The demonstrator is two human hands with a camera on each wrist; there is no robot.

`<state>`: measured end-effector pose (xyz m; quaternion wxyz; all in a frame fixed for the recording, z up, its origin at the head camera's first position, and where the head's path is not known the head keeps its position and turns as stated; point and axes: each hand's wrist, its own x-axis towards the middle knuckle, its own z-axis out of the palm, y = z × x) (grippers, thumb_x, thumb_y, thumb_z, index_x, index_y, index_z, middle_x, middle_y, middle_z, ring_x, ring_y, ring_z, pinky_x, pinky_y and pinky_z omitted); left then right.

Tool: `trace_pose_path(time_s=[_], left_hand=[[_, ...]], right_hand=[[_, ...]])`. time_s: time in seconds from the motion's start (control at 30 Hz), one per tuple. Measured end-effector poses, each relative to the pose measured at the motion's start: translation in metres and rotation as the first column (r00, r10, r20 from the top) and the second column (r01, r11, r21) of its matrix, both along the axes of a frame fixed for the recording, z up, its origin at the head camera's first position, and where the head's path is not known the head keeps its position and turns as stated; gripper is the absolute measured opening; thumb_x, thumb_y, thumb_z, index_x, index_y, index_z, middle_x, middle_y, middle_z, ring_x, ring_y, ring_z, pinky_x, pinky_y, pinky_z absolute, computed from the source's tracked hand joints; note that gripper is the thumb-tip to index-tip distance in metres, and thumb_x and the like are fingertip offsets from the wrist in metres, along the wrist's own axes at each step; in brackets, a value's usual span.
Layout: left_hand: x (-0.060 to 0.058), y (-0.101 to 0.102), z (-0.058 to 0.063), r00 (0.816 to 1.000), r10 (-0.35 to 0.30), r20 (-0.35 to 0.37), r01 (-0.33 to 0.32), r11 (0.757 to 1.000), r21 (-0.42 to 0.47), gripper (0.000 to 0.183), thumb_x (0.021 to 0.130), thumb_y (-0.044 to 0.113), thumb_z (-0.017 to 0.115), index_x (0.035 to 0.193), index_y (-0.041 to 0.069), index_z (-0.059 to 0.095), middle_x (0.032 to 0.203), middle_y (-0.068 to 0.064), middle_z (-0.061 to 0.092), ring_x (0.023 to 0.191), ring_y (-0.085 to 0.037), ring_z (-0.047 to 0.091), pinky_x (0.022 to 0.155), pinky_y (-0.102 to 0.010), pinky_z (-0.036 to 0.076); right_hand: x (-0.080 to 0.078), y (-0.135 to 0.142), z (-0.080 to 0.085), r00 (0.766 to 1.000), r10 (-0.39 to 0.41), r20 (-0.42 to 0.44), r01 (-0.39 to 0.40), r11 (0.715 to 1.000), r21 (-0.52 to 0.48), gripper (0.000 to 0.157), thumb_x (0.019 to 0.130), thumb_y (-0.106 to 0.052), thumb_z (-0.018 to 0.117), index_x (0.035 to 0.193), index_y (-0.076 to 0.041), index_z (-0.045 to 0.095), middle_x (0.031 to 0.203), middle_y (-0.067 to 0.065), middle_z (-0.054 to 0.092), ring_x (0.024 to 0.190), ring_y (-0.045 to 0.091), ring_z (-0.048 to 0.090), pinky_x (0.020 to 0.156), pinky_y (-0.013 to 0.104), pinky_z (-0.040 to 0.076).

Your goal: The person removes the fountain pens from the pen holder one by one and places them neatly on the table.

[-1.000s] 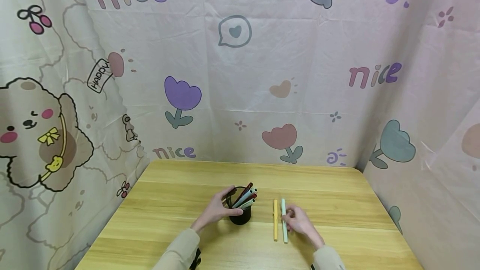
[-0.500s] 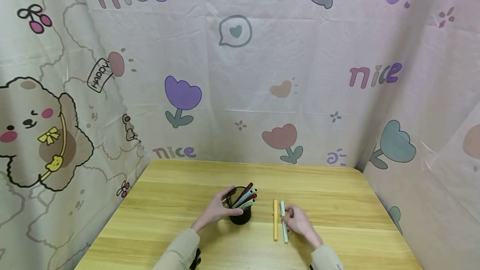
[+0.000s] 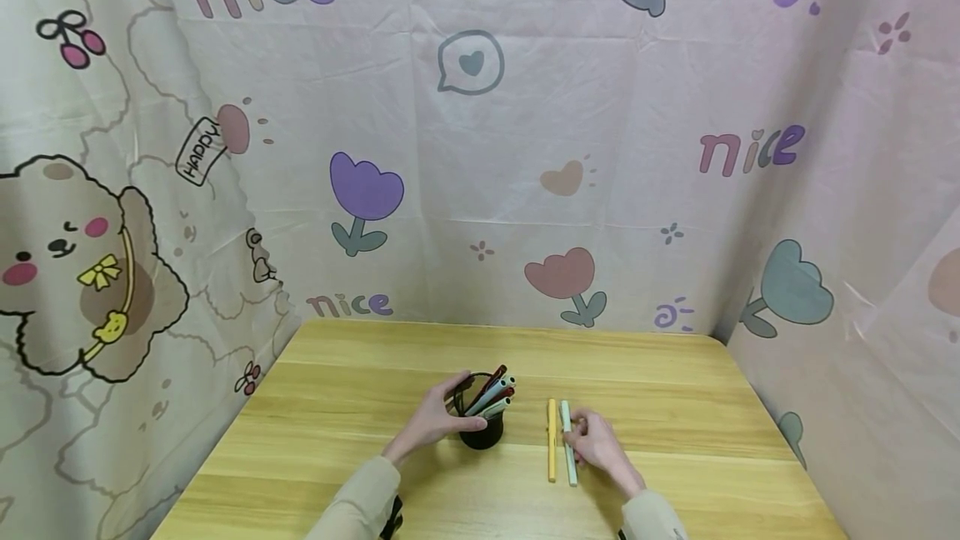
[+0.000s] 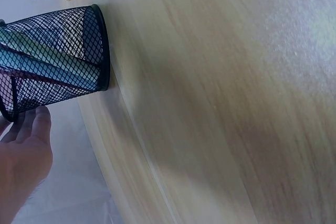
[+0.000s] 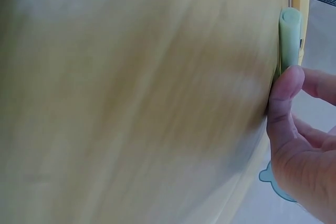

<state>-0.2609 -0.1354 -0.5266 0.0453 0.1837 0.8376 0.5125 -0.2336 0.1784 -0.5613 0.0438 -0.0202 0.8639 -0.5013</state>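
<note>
As the head camera looked down, my left hand (image 3: 435,415) was curled round the black mesh cup (image 3: 481,440), thumb on the near side and fingers spread wide around the far rim. The cup stood on the wooden table (image 3: 360,365) with several pens (image 3: 491,394) leaning in it. My right hand (image 3: 600,442) held a narrow pinch on the pale green pen (image 3: 572,469), which lay just beside the yellow pen (image 3: 552,440), to the right of the cup. My right fingertips were partly hidden there.

In the left wrist view, my fingers touched the cup near its mouth, while my thumb was mostly cut off at the left edge. The mesh blurred the pens inside, so I could not count them.

In the right wrist view, my thumb pressed the green pen's side; its far part was hidden behind my hand, and only a corner of the cup showed.
</note>
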Motion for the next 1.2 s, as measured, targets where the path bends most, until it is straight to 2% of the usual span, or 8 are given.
trace_pose_path(time_s=[0.7,1.2], left_hand=[[0.0014,-0.0003,-0.0007,1.000,-0.003,-0.001,0.003,1.000,0.023,0.096,0.077,0.035,0.088,0.153,0.003,0.039,0.159,-0.021,0.040,0.147,-0.047,0.034,0.116,-0.068,0.033],[0.0003,0.0007,-0.0010,1.000,0.004,-0.002,-0.004,1.000,0.002,0.096,0.077,0.034,0.088,0.154,0.004,0.039,0.159,-0.021,0.040,0.147,-0.048,0.033,0.116,-0.067,0.034]], right_hand=[[-0.0034,-0.0038,-0.0045,1.000,-0.029,-0.005,0.029,0.999,0.028,0.041,0.090,0.001,0.065,0.127,0.013,0.053,0.074,0.008,0.057,0.050,0.014,0.054,0.042,0.027,0.052],[-0.0024,-0.0043,-0.0022,1.000,-0.027,-0.014,0.027,0.999,0.043,0.038,0.091,0.001,0.064,0.126,0.012,0.054,0.072,0.007,0.057,0.049,0.013,0.054,0.042,0.026,0.052]])
